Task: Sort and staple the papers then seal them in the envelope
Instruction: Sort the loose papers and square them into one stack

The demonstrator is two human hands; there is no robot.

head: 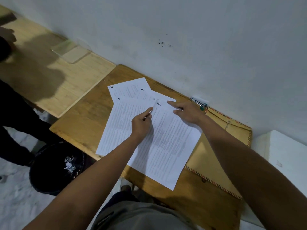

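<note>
1. While the papers (149,130) lie fanned on the desk (79,123), the left hand (142,125) pinches a sheet's top edge; the right hand (187,113) presses flat, fingers straight.
2. Thin, limp, slippery sheets; corners probably offer the best hold.

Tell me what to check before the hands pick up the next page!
1. Pages spread out so the handwritten numbers show: ok. The papers are fanned on the wooden table, with a number at each top corner.
2. Left hand has a page edge: ok, its fingers pinch the edge of a sheet.
3. Right hand steadies the pile: ok, it lies flat on the top sheet with straight fingers.
4. All pages present: cannot tell, some are covered.
5. Stapler within reach: ok, by the wall beyond the right hand.
6. Envelope ready: ok, it lies partly under the papers; whether it is open, cannot tell.
</note>
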